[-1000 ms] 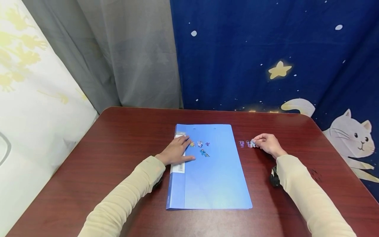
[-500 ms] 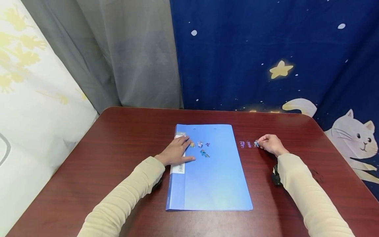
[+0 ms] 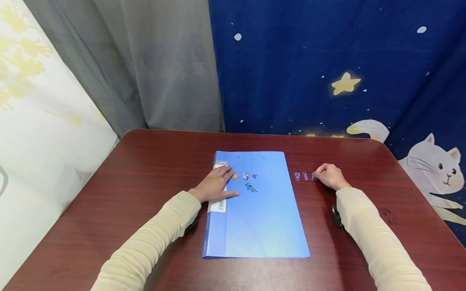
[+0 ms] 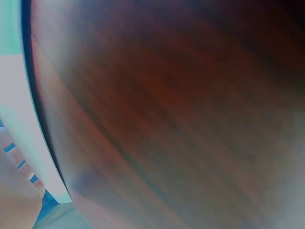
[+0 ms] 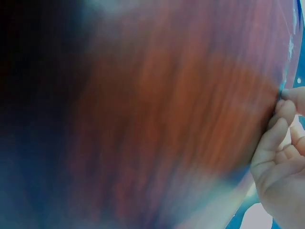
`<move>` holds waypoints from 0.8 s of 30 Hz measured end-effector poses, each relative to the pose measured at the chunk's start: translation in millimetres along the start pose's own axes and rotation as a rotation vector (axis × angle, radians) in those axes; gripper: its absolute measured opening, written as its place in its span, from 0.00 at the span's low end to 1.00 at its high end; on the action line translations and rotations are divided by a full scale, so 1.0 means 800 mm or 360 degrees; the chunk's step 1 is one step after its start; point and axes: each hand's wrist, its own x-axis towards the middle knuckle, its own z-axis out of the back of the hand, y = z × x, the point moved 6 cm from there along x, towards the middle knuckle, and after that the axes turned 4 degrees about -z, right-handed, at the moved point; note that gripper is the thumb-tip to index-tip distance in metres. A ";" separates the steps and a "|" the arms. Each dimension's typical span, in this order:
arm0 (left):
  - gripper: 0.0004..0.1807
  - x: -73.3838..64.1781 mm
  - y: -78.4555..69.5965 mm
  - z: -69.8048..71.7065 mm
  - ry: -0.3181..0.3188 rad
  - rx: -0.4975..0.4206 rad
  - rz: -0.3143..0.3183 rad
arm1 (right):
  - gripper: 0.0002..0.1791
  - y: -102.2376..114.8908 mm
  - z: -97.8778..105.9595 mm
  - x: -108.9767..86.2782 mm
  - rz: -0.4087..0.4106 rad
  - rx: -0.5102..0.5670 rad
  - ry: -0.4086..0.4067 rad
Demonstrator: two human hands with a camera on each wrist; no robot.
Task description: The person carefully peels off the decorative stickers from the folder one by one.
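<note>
Right grip (image 3: pixel 329 176) pinches a small bluish piece (image 3: pixel 313 176); left grip (image 3: pixel 214 185) (splayed, empty) rests on the smooth folder (image 3: pixel 267 222).

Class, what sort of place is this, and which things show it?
Probably an indoor room, perhaps a home or play area; the pictures cannot settle which. A navy curtain with a cartoon night-sky print hangs behind a reddish-brown table, on which a blue folder lies.

This looks like a home — starry cat curtain (image 3: pixel 276 81), wood-grained table (image 3: pixel 156 161).
</note>
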 end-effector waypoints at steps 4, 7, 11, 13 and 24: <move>0.43 0.000 0.000 -0.001 -0.0016 -0.0007 -0.0016 | 0.09 0.002 -0.001 0.001 0.0023 -0.0042 -0.0025; 0.44 -0.001 -0.002 0.001 -0.0043 -0.0026 -0.0036 | 0.09 0.003 -0.001 0.000 0.0002 -0.0026 -0.0035; 0.45 -0.003 -0.004 0.004 -0.0072 -0.0013 -0.0051 | 0.09 0.004 -0.002 -0.001 -0.0018 -0.0015 -0.0028; 0.45 -0.002 -0.004 0.003 -0.0066 -0.0017 -0.0047 | 0.08 0.003 -0.002 -0.001 -0.0017 -0.0020 -0.0015; 0.44 0.001 0.000 -0.002 0.0029 0.0001 0.0041 | 0.10 0.000 -0.002 -0.004 0.0048 0.0081 0.0014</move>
